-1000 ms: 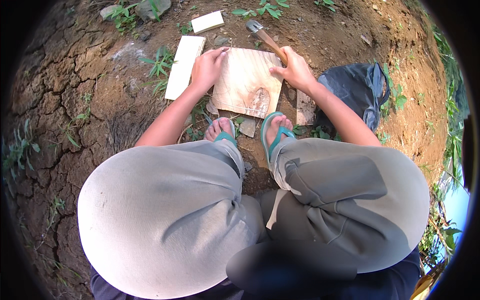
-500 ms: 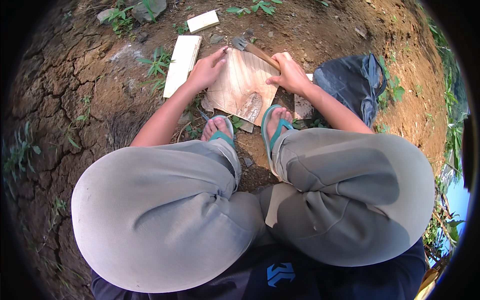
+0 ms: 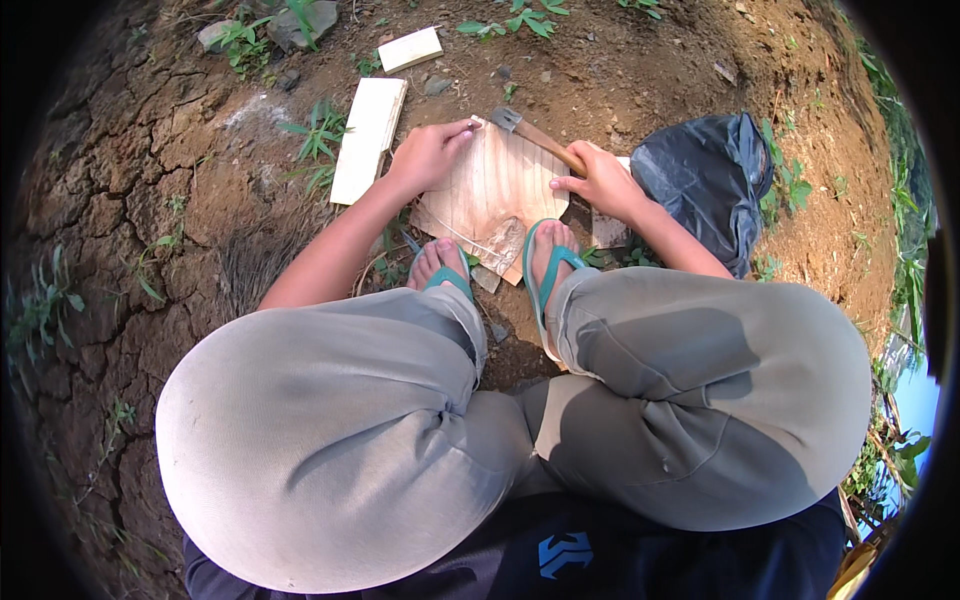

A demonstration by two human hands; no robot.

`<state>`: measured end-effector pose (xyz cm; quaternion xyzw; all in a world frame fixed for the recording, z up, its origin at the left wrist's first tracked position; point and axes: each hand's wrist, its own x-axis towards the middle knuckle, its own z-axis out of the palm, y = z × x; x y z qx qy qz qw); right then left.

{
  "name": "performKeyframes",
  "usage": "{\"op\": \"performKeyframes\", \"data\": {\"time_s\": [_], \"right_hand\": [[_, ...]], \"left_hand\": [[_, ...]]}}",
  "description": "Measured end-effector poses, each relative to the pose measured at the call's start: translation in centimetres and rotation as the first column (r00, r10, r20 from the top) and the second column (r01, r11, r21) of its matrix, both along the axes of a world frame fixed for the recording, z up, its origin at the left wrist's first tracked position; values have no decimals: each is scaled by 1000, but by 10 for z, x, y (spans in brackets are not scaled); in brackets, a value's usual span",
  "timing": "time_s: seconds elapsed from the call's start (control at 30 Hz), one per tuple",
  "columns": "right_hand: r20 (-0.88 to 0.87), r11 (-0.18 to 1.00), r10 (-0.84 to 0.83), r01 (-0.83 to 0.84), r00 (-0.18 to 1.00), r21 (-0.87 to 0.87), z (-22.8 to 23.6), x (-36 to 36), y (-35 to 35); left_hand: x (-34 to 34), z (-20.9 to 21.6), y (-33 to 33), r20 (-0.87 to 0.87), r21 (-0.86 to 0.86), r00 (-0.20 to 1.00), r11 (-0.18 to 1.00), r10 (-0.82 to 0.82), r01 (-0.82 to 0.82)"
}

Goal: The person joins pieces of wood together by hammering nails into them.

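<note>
A flat piece of pale, grained wood lies on the ground just beyond my feet, with a rough, knotty patch at its near edge. My left hand rests at the board's left side. Its fingertips are pinched together at the far corner; whatever is between them is too small to make out. My right hand is wrapped round the wooden handle of a hammer, thumb toward the board. The hammer's metal head hovers or rests by that far corner, close to my left fingertips; I cannot tell whether it touches.
A long pale plank lies left of my left hand, and a shorter wood block beyond it. A black plastic bag sits to the right. My sandalled feet are at the board's near edge. Stones and weeds dot the cracked soil.
The board's far corner, both hands and the hammer have come nearer and slightly to the right. My left fingers are now more tightly bunched at the corner.
</note>
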<state>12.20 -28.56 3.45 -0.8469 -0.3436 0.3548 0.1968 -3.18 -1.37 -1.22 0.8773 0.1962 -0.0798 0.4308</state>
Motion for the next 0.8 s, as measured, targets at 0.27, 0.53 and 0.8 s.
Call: {"op": "performKeyframes", "data": {"time_s": [0.27,0.53,0.8], "right_hand": [[-115,978,-141,157,983,136,30,-4,9],[-103,980,-11,32,995,199,35,-20,21],[-18,977,-7,11,1000,213,39,-32,18]], "left_hand": [[5,-3,-11,24,70,988,986,153,-154],[1,-6,-21,152,43,953,961,263,-273],[7,7,-24,136,80,938,940,319,-331]]}}
